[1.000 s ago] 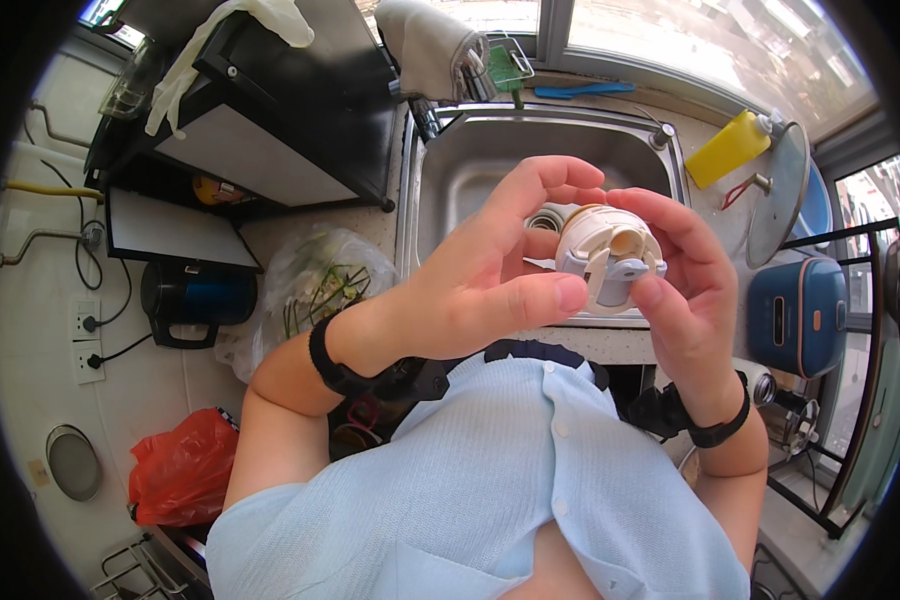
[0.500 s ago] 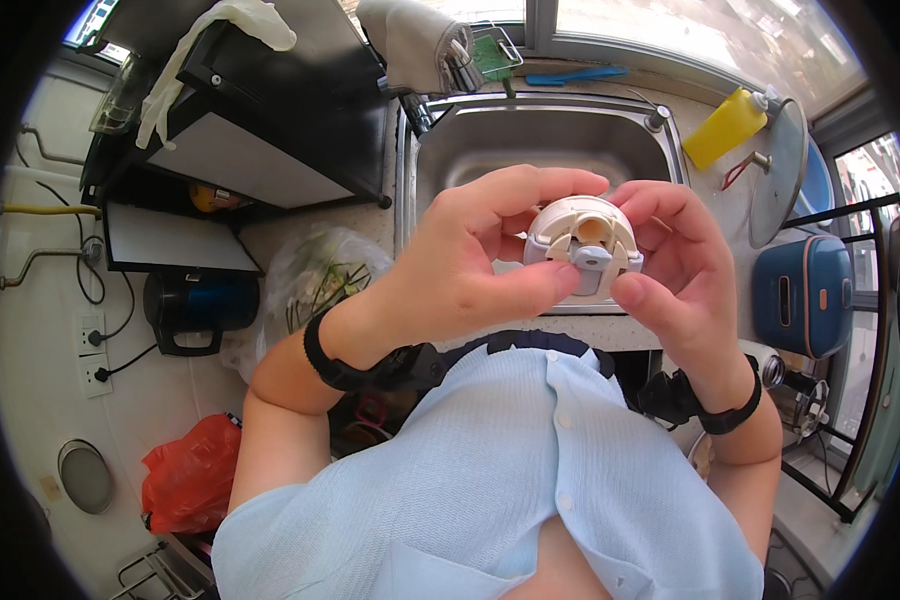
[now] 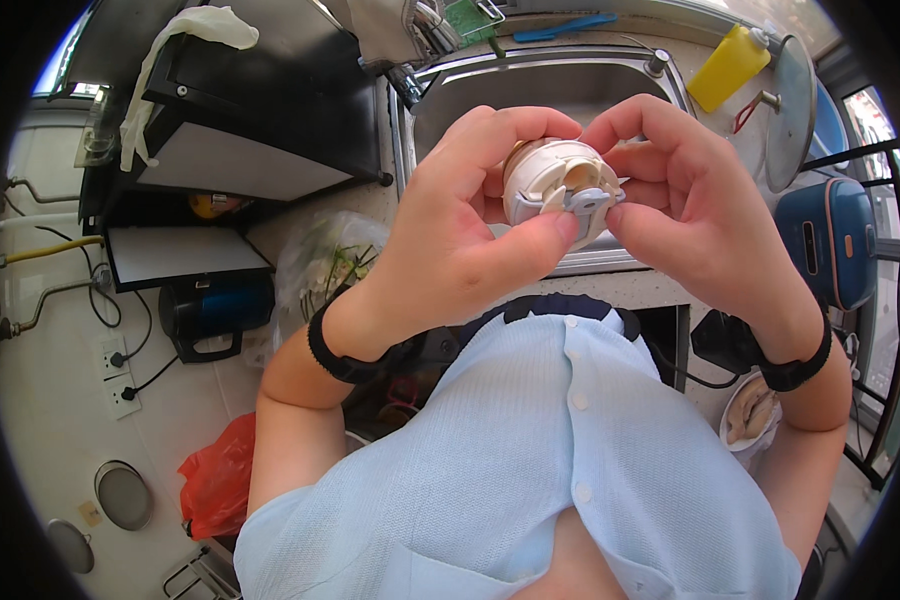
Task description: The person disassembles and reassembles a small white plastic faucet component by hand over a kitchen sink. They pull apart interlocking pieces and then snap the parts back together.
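Above the near side of the sink, both my hands hold a round cream-white bottle lid (image 3: 542,180) with a pale grey latch at its front. My left hand (image 3: 470,215) wraps round its left side, thumb pressed near the latch and fingers curled over the top. On the right, my right hand (image 3: 700,200) pinches the latch side between thumb and bent fingers. A round opening shows in the lid's upper part. Its underside and far side are hidden by my fingers.
A steel sink (image 3: 550,85) lies beyond my hands. At right stand a yellow bottle (image 3: 728,68), a glass pot lid (image 3: 792,115) and a dark blue appliance (image 3: 827,245). At left are a black cabinet (image 3: 270,90), a plastic bag of greens (image 3: 315,265) and a kettle (image 3: 215,315).
The view has shifted. My hands and the lid sit higher in the picture, and the lid has tilted to the left. My right hand has swung outward at the wrist, still touching the lid.
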`<state>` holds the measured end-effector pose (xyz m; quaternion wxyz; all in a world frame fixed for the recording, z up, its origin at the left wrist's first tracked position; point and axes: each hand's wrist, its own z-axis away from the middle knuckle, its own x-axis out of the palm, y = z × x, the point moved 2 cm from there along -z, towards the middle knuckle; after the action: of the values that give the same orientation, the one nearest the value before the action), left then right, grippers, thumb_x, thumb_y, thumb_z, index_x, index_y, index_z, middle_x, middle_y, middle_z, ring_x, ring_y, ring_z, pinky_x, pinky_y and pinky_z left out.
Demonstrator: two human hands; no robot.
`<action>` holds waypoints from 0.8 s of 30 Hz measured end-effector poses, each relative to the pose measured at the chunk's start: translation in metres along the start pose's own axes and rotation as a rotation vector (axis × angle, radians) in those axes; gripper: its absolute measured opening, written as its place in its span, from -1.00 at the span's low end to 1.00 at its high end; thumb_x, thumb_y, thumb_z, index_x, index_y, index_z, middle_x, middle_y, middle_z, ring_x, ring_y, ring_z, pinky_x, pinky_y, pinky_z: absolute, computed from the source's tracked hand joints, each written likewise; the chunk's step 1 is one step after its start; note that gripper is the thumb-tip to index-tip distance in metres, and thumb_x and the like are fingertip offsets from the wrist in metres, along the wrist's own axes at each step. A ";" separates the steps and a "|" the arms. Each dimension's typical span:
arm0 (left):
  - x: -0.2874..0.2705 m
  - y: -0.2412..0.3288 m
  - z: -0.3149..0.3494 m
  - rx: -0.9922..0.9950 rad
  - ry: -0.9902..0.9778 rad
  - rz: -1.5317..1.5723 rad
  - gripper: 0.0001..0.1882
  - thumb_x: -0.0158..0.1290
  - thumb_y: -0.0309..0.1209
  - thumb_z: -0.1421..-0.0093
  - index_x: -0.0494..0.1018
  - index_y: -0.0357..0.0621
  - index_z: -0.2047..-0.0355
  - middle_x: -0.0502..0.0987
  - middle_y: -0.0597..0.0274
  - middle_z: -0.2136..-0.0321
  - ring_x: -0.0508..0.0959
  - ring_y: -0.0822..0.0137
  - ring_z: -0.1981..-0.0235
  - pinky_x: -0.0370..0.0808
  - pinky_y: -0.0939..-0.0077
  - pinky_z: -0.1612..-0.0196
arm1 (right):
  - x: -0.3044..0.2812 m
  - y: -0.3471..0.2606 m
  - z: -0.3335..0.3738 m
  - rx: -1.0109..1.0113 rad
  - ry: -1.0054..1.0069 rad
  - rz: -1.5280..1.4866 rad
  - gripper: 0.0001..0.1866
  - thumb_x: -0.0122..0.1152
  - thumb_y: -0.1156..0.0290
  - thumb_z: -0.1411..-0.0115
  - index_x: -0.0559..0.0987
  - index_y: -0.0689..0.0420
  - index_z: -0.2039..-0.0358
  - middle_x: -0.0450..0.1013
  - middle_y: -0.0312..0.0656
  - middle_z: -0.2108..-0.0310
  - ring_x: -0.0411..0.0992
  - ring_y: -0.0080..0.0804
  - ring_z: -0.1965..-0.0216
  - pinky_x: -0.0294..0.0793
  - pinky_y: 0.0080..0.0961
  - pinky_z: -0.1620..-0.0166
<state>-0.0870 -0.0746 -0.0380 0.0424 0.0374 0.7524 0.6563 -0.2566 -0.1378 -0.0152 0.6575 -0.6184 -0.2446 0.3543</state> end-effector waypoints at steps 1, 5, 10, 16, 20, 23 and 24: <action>0.000 -0.002 0.000 0.029 0.006 -0.021 -0.53 0.11 -0.49 0.03 0.35 -0.23 0.05 0.35 0.21 0.24 0.46 0.41 0.26 0.45 0.57 0.22 | 0.001 0.001 0.000 -0.016 0.006 -0.011 -0.62 0.00 0.67 0.01 0.33 0.24 0.11 0.45 -0.16 0.20 0.47 -0.51 0.16 0.46 -0.60 0.05; 0.000 -0.008 -0.002 0.118 0.017 -0.193 -0.53 0.13 -0.49 0.09 0.36 -0.23 0.09 0.33 0.15 0.26 0.44 0.33 0.28 0.43 0.50 0.26 | 0.007 0.001 -0.002 -0.022 0.054 0.056 -0.63 -0.05 0.71 0.01 0.33 0.25 0.12 0.47 -0.16 0.23 0.48 -0.53 0.18 0.46 -0.64 0.09; 0.005 -0.009 -0.005 0.148 0.107 -0.251 -0.55 0.14 -0.49 0.14 0.37 -0.23 0.16 0.47 0.14 0.33 0.49 0.33 0.35 0.44 0.49 0.27 | 0.013 0.004 -0.005 -0.032 0.098 0.082 -0.67 -0.09 0.73 0.01 0.33 0.27 0.17 0.48 -0.15 0.26 0.46 -0.59 0.19 0.47 -0.68 0.16; 0.004 -0.013 -0.005 0.157 0.153 -0.211 -0.56 0.14 -0.53 0.14 0.37 -0.21 0.17 0.52 0.21 0.38 0.52 0.42 0.39 0.46 0.57 0.31 | 0.019 0.008 -0.009 -0.079 0.149 0.081 -0.70 -0.08 0.72 0.01 0.34 0.28 0.20 0.49 -0.15 0.27 0.47 -0.59 0.21 0.47 -0.69 0.16; 0.004 -0.010 -0.004 0.105 0.175 -0.202 -0.56 0.14 -0.53 0.13 0.36 -0.21 0.16 0.52 0.22 0.37 0.51 0.44 0.38 0.47 0.57 0.30 | 0.021 0.006 -0.010 -0.094 0.177 0.044 -0.71 -0.07 0.71 0.01 0.35 0.28 0.21 0.50 -0.12 0.27 0.47 -0.58 0.22 0.48 -0.67 0.16; 0.002 -0.011 -0.001 0.074 0.177 -0.196 -0.53 0.17 -0.52 0.13 0.35 -0.22 0.14 0.52 0.23 0.35 0.52 0.47 0.36 0.47 0.59 0.29 | 0.023 0.002 -0.011 -0.057 0.192 0.119 -0.73 -0.05 0.70 0.01 0.36 0.29 0.23 0.51 -0.10 0.29 0.49 -0.55 0.22 0.49 -0.63 0.16; 0.002 -0.012 0.000 0.078 0.180 -0.187 -0.52 0.18 -0.53 0.14 0.35 -0.22 0.14 0.52 0.23 0.34 0.52 0.47 0.35 0.47 0.59 0.29 | 0.024 0.002 -0.011 -0.050 0.192 0.126 -0.74 -0.03 0.69 0.01 0.36 0.29 0.24 0.51 -0.10 0.31 0.49 -0.54 0.22 0.49 -0.61 0.16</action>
<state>-0.0892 -0.0759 -0.0497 0.0341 -0.0904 0.7782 0.6205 -0.2332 -0.1266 -0.0209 0.6388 -0.6797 -0.1500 0.3277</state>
